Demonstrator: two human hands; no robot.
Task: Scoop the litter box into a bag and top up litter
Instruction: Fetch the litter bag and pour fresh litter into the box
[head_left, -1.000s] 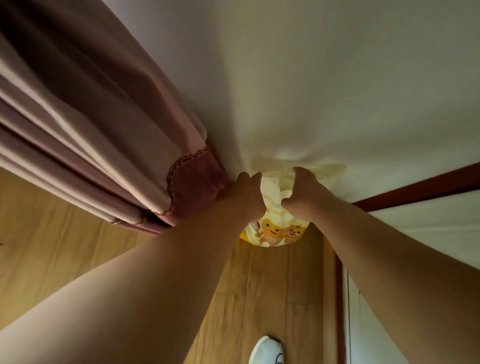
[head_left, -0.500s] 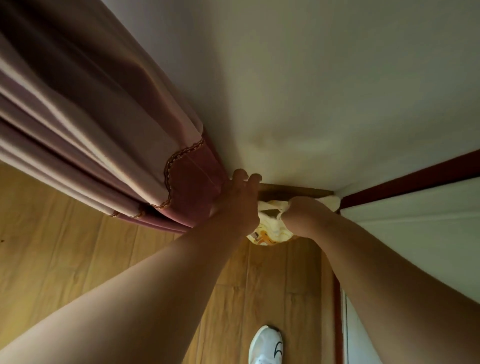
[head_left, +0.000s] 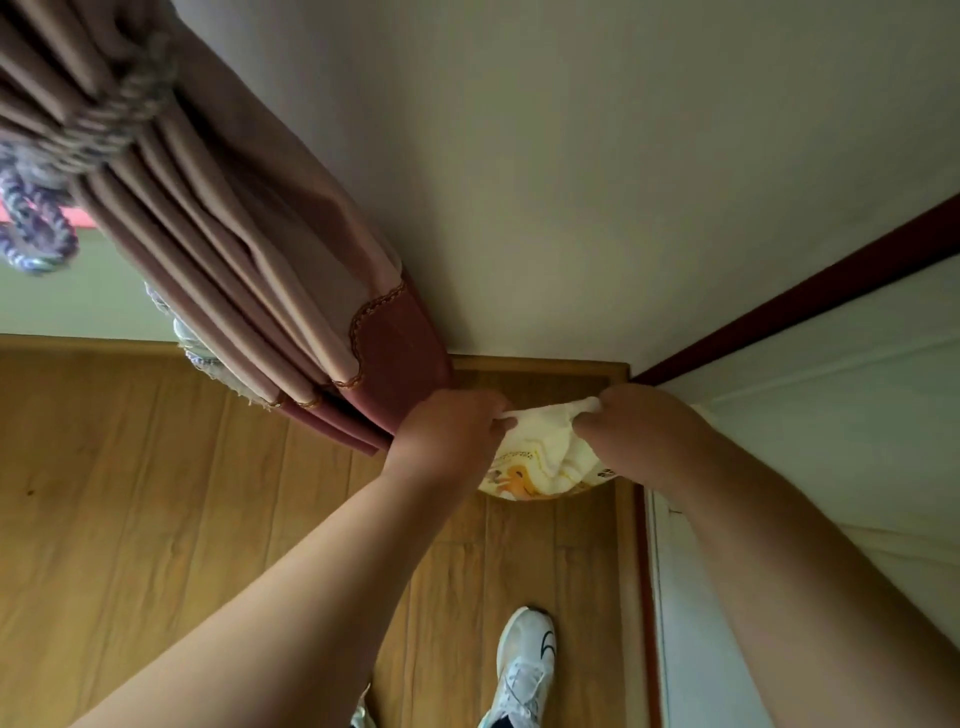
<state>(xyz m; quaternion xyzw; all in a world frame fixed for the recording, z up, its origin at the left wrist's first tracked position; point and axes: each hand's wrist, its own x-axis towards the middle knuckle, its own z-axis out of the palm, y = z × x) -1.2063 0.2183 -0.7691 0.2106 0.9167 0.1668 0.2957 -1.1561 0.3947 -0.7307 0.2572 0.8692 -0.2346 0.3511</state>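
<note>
A cream and yellow bag (head_left: 540, 465) printed with orange cartoon animals hangs low in the room corner, just above the wooden floor. My left hand (head_left: 449, 434) grips the bag's top edge on the left side, next to the curtain hem. My right hand (head_left: 631, 423) grips the top edge on the right side. The bag's top is stretched between both fists. Its lower part is partly hidden behind my hands. No litter box or scoop is in view.
A pink pleated curtain (head_left: 249, 249) with a rope tie-back (head_left: 67, 130) hangs at the left, touching my left hand. A white wall (head_left: 597, 171) is ahead, a white door with dark red trim (head_left: 810, 415) at the right. My white sneaker (head_left: 524, 670) stands on the wooden floor (head_left: 156, 493).
Both hands have lowered the bag from against the wall down toward the floor corner. The view has tilted down, showing more floor, the curtain tie-back and my shoe.
</note>
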